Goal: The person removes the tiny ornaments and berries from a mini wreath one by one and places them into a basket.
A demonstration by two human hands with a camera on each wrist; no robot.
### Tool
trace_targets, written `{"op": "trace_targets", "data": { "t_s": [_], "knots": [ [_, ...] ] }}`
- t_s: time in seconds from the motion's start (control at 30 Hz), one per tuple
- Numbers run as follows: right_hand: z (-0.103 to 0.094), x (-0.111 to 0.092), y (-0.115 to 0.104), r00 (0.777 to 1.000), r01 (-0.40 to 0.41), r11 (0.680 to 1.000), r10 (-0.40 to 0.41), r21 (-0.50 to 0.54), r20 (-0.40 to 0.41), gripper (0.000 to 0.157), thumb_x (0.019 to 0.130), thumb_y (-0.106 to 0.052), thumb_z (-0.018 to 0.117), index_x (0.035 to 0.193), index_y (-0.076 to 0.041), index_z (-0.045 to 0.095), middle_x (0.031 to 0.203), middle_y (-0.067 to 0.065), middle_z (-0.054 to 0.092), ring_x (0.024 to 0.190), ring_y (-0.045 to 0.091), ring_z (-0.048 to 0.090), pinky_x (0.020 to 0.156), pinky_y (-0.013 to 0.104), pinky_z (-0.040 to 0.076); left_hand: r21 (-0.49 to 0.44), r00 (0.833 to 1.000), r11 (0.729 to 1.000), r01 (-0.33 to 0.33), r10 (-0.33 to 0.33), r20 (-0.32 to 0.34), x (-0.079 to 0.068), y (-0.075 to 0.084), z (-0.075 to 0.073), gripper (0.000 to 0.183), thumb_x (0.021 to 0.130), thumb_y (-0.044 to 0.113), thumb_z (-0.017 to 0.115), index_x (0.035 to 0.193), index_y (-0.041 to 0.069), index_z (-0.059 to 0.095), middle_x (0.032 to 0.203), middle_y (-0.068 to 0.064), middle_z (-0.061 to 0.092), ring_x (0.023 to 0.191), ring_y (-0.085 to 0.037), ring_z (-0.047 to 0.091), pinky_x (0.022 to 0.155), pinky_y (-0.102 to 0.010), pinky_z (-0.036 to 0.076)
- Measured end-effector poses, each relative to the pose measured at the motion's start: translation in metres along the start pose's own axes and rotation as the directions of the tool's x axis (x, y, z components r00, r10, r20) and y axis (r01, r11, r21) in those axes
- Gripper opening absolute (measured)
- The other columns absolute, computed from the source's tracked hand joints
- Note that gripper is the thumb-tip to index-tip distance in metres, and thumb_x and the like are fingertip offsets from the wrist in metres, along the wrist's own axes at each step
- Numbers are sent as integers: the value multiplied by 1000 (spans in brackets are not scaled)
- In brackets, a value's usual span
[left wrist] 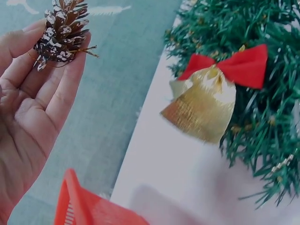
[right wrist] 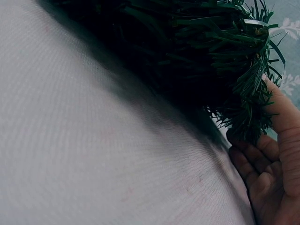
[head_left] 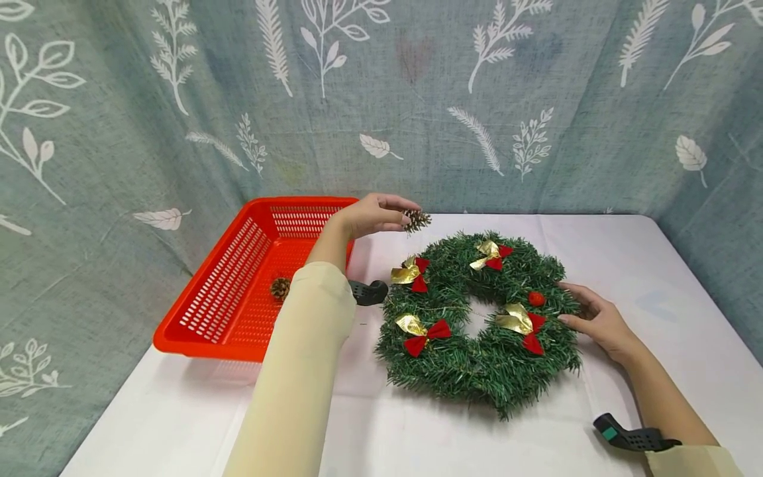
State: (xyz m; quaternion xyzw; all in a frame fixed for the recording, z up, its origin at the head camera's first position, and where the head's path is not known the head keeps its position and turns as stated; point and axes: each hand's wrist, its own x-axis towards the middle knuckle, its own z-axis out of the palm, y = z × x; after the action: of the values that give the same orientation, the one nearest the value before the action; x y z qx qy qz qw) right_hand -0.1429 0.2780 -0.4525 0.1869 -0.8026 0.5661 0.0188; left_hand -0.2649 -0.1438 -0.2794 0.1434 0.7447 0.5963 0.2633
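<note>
A pine cone (head_left: 417, 220) with white-tipped scales is pinched between the thumb and fingers of my left hand (head_left: 377, 215), raised beyond the wreath's far left side. In the left wrist view, a thin gold tie sticks out from the pine cone (left wrist: 63, 33). The green wreath (head_left: 477, 371) lies on the table, decorated with several red and gold bows and a red ball (head_left: 536, 299). My right hand (head_left: 602, 322) grips the wreath's right edge, thumb on the upper side. Seen from the right wrist, its fingers (right wrist: 255, 157) curl beneath the outer tinsel, their tips partly hidden.
Left of the wreath stands a red plastic basket (head_left: 208, 265) with perforated walls, and another pine cone (head_left: 279, 288) lies inside it. My left forearm passes over the basket's right side. A leaf-patterned curtain (head_left: 417, 132) hangs behind the white-covered table (head_left: 632, 258).
</note>
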Motion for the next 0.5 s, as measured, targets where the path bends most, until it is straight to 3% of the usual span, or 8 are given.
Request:
{"op": "trace_targets", "data": {
  "t_s": [0.5],
  "knots": [
    [1,-1,0,1000,-1,1000,1,1,0,58,88,0,62,140,-22,47,135,-19,46,115,-19,37,86,3,35,-29,997,999,31,-33,-66,-22,-1,-26,43,91,0,59,133,1,53,143,-6,44,117,-20,52,105,-36,41]
  ]
}}
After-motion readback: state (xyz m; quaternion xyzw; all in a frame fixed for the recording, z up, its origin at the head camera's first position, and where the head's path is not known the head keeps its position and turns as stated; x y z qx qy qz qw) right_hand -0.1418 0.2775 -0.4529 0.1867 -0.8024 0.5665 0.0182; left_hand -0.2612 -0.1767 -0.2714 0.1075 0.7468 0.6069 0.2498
